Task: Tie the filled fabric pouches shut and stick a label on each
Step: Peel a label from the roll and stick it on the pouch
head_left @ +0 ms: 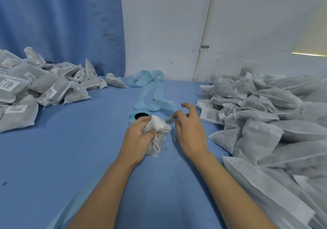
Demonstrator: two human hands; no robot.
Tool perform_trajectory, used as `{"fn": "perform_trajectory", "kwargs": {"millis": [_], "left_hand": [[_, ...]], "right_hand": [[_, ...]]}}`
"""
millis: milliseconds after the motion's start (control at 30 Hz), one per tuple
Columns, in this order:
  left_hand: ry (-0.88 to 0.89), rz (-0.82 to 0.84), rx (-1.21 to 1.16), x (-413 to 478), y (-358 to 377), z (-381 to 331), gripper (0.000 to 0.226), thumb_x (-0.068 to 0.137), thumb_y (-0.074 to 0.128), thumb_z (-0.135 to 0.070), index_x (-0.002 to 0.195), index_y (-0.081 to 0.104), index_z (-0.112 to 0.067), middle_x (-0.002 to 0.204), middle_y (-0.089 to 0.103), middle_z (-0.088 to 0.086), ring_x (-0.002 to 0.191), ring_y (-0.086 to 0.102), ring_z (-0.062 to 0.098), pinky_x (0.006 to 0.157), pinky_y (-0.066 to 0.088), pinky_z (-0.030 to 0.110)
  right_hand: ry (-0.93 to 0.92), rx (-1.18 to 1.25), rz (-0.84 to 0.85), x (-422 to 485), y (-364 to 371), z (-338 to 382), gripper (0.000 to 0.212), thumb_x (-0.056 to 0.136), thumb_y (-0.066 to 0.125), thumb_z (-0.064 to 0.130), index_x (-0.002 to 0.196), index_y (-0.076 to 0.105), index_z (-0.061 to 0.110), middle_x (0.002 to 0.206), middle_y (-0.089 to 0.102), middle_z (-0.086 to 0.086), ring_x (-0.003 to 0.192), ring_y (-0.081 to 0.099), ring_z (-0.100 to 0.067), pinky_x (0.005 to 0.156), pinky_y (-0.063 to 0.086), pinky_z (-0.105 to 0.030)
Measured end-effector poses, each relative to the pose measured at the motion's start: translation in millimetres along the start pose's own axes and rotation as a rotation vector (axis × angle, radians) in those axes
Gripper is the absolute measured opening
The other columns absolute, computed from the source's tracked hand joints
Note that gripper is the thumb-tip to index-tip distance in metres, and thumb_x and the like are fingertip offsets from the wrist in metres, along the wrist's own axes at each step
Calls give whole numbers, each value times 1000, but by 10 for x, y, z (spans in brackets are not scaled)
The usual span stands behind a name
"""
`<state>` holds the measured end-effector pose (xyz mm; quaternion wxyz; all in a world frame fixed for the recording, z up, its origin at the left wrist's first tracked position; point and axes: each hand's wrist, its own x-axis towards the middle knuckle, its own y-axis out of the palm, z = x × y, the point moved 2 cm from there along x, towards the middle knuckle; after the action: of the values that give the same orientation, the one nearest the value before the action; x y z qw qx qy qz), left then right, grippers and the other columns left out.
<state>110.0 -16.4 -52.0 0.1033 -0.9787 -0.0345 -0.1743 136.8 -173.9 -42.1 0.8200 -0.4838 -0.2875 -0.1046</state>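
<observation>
My left hand [137, 136] grips a filled white fabric pouch [157, 135] at its gathered neck; a knotted white drawstring hangs down its front. Just behind it lies a light blue label roll [139, 116]. My right hand [187, 129] pinches a white barcode label [169, 121] between thumb and forefinger at the end of the roll's strip, right beside the pouch. The other fingers of that hand are spread.
A heap of labelled pouches [31, 90] fills the left side of the blue table [79, 158]. A larger heap of unlabelled pouches [265, 122] covers the right side. Used blue backing strip [150, 90] curls toward the wall behind the roll.
</observation>
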Motion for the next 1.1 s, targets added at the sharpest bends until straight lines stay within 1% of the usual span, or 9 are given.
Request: {"fn": "perform_trajectory", "kwargs": {"millis": [133, 267, 333, 400, 533, 633, 700, 1000, 1100], "left_hand": [[-12, -2, 7, -1, -4, -4, 33, 67, 52, -15, 96, 68, -14, 99, 65, -3, 91, 60, 9, 77, 44, 15], [-37, -4, -79, -1, -6, -30, 36, 65, 56, -16, 98, 68, -10, 98, 66, 1, 89, 61, 13, 79, 45, 22], [-49, -3, -117, 0, -13, -31, 33, 65, 56, -16, 96, 68, -11, 96, 66, 1, 86, 60, 12, 78, 45, 22], [-64, 6, -143, -2, -16, -21, 32, 65, 56, -16, 94, 69, -13, 93, 67, 0, 85, 61, 12, 77, 45, 23], [-77, 23, -169, -7, -13, 1, 26, 64, 59, -15, 88, 69, -18, 81, 66, -9, 77, 61, 8, 70, 45, 20], [-76, 30, -190, -4, -11, 9, 27, 63, 60, -14, 88, 70, -18, 80, 67, -8, 76, 61, 8, 69, 46, 19], [-69, 30, -203, -3, -6, 1, 26, 63, 60, -14, 87, 70, -19, 78, 67, -10, 74, 62, 6, 67, 46, 16], [-53, 36, -206, -9, 0, -31, 26, 63, 59, -15, 87, 69, -16, 79, 68, -8, 75, 62, 7, 68, 47, 18], [-60, 31, -185, -4, -1, -19, 28, 63, 58, -16, 89, 69, -13, 82, 66, -6, 77, 61, 11, 71, 45, 24]], "right_hand": [[62, 119, -54, -56, 6, -46, 14, 97, 52, 15, 105, 64, 14, 122, 44, -3, 94, 52, -20, 69, 49, -39], [270, 510, -58, -95, 59, -24, 33, 95, 56, 15, 127, 51, 21, 106, 53, 3, 76, 54, -4, 74, 44, -17], [389, 680, -13, -107, 93, -4, 30, 94, 57, 10, 121, 51, 20, 108, 61, 1, 80, 56, 0, 71, 42, -8], [413, 709, 57, -128, 122, 6, 28, 94, 56, 6, 120, 55, 16, 114, 62, 4, 90, 57, 2, 74, 40, -1], [356, 743, 194, -148, 159, 33, 35, 95, 52, 4, 128, 58, 15, 119, 60, 13, 110, 55, 0, 88, 39, -4], [312, 801, 212, -147, 167, 94, 34, 93, 51, -1, 116, 63, 22, 103, 61, 25, 93, 56, 16, 80, 39, -2], [307, 831, 187, -144, 180, 99, 35, 92, 52, -3, 105, 62, 28, 98, 63, 25, 88, 56, 19, 77, 40, -2], [368, 924, 81, -156, 177, 76, 27, 92, 57, 2, 90, 66, 28, 87, 70, 10, 78, 62, 6, 73, 46, -10], [417, 967, 59, -156, 177, 62, 21, 93, 58, 7, 87, 65, 25, 77, 68, 11, 63, 57, 6, 63, 42, -10]]}}
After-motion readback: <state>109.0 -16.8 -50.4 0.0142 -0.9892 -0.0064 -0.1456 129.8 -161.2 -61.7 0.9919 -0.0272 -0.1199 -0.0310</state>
